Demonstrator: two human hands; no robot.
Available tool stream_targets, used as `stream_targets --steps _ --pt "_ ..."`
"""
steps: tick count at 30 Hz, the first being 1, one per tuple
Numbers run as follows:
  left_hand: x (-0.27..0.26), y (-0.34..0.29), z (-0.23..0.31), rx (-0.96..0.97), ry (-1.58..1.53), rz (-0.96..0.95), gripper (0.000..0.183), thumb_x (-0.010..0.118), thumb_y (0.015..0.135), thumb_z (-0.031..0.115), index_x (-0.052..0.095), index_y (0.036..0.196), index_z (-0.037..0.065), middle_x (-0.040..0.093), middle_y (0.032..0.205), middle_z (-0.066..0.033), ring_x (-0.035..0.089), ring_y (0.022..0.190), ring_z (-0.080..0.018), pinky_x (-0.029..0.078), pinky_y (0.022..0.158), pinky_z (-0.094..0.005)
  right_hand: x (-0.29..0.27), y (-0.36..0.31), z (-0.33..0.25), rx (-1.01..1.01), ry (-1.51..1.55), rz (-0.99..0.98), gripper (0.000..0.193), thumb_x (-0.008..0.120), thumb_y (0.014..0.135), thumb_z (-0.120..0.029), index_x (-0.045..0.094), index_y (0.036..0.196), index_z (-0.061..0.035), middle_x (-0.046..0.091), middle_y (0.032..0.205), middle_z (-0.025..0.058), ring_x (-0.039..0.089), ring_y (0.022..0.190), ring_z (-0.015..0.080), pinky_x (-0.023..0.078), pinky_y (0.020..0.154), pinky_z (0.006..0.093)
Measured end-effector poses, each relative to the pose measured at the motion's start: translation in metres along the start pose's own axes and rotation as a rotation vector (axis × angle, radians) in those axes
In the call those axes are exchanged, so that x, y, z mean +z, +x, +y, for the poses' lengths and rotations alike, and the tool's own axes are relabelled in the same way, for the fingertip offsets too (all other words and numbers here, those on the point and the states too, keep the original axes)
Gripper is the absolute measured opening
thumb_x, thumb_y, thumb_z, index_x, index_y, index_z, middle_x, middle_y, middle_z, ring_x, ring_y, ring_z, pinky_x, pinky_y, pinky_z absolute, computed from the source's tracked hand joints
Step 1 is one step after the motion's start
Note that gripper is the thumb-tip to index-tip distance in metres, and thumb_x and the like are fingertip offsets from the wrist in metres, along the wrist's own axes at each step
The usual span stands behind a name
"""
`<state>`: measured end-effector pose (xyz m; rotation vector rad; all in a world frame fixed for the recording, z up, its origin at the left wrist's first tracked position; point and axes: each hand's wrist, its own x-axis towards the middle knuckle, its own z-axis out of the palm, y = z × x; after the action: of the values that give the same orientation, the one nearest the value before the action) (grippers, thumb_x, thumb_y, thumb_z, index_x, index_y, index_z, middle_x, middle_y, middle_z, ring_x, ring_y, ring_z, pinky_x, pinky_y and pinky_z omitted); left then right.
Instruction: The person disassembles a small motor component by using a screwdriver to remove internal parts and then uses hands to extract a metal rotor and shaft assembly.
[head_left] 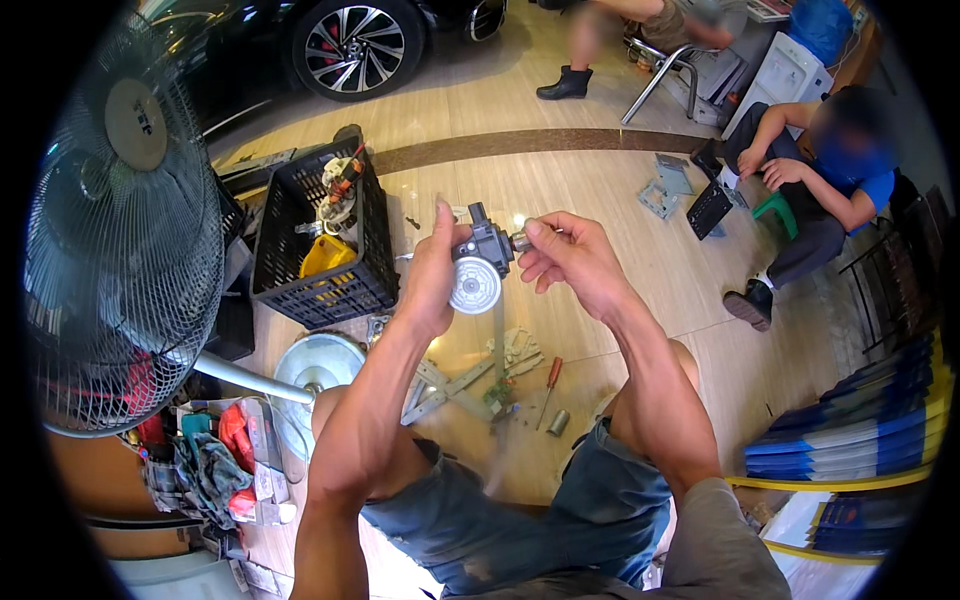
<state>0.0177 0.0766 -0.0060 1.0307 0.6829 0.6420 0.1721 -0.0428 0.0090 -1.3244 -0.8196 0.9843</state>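
In front of me, above the floor, my left hand (436, 270) is closed round a small gear motor (490, 240). It has a black body with a connector and a round silver housing on its near side. My right hand (575, 258) pinches a short metal piece (521, 242) at the motor's right side between thumb and fingers. Whether that piece is fixed to the motor I cannot tell. Below my hands a screwdriver (554, 372) with a red handle, a metal cylinder (559, 422) and crossed metal arms (450, 390) lie on the floor.
A black crate (330, 290) with parts stands at the left, beside a standing fan (120, 230) and its round base (325, 365). A person (850, 170) sits at the right near metal parts (665, 188). A car wheel (358, 50) is at the back.
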Motion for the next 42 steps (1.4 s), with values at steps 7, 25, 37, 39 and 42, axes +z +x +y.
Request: stream_targets --steps 7,25,37,39,42 --pt "0.0 -0.014 -0.004 0.023 0.066 -0.18 0.05 0.055 0.098 0.047 0.069 0.096 0.0 0.069 0.079 -0.0066 0.066 0.063 -0.0131 0.053 0.056 -0.026 0.001 -0.019 -0.002 -0.046 -0.018 -0.059 0.031 0.062 0.098 -0.031 0.061 0.105 -0.0009 0.067 0.077 0.0091 0.067 0.067 0.0155 0.053 0.057 0.0265" --pt "-0.012 -0.02 -0.012 0.136 0.183 -0.111 0.036 0.06 0.099 0.034 0.07 0.085 0.001 0.066 0.071 -0.0036 0.057 0.058 -0.0069 0.044 0.052 -0.0223 0.01 -0.021 0.001 0.004 -0.097 -0.107 0.034 0.059 0.099 -0.033 0.062 0.102 0.0011 0.065 0.076 0.0078 0.064 0.067 0.0139 0.05 0.058 0.0269" --pt "-0.008 -0.029 -0.012 0.249 0.259 -0.141 0.037 0.065 0.096 0.034 0.072 0.091 -0.002 0.067 0.076 0.001 0.051 0.064 -0.0018 0.04 0.056 -0.0199 0.009 -0.025 0.004 0.029 -0.063 -0.059 0.034 0.057 0.1 -0.035 0.061 0.1 -0.0017 0.064 0.071 0.0051 0.063 0.062 0.0127 0.05 0.055 0.0247" --pt "-0.007 -0.027 -0.008 0.252 0.258 -0.13 0.037 0.064 0.097 0.034 0.071 0.089 -0.001 0.066 0.074 -0.0011 0.055 0.062 -0.0043 0.043 0.055 -0.021 0.004 -0.027 -0.003 -0.018 -0.056 -0.072 0.031 0.058 0.1 -0.032 0.062 0.103 -0.0015 0.065 0.076 0.0054 0.065 0.066 0.0127 0.05 0.058 0.0246" --pt "-0.005 -0.025 -0.001 0.262 0.248 -0.131 0.036 0.062 0.098 0.033 0.07 0.087 0.0 0.067 0.073 -0.0035 0.059 0.06 -0.007 0.046 0.055 -0.0221 -0.004 -0.028 -0.013 -0.17 -0.049 -0.088 0.024 0.064 0.096 -0.02 0.061 0.111 -0.0013 0.068 0.093 0.0069 0.066 0.08 0.013 0.052 0.067 0.0255"
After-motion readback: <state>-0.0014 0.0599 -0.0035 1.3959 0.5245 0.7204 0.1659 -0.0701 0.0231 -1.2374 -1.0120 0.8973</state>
